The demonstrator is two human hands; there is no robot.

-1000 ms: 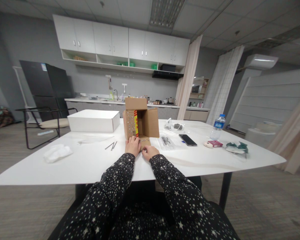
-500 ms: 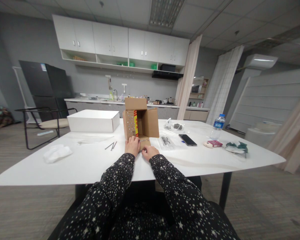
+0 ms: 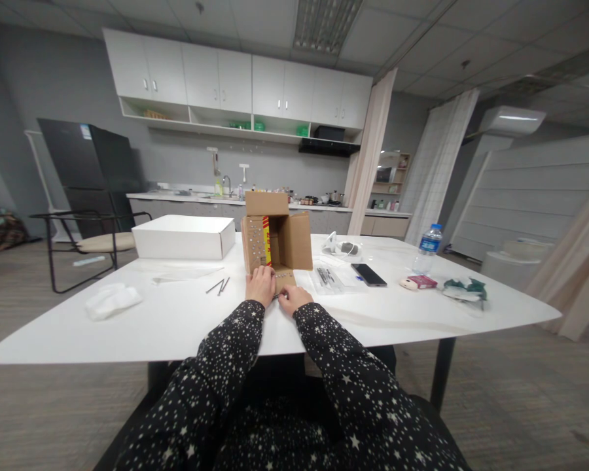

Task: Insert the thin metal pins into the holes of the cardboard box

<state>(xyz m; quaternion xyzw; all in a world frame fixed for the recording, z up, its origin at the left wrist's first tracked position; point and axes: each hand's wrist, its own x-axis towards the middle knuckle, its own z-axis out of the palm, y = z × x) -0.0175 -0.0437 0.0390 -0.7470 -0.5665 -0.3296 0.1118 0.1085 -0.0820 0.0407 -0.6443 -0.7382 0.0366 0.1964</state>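
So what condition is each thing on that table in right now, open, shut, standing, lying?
Cardboard box: on its side, flaps open towards the person.
White box: lid shut.
Water bottle: upright, capped.
Phone: lying flat, screen dark.
Left hand: resting on the lowest flap.
Right hand: at that flap's near edge, fingers curled; whether it holds anything is unclear.
Two thin rods: lying loose.

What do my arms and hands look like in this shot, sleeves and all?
Both arms wear long black sleeves scattered with small white stars of mixed sizes, reaching to the wrists. The left sleeve and right sleeve match and seem part of one garment. The left hand and right hand are bare: no gloves, and no rings or watch can be made out.
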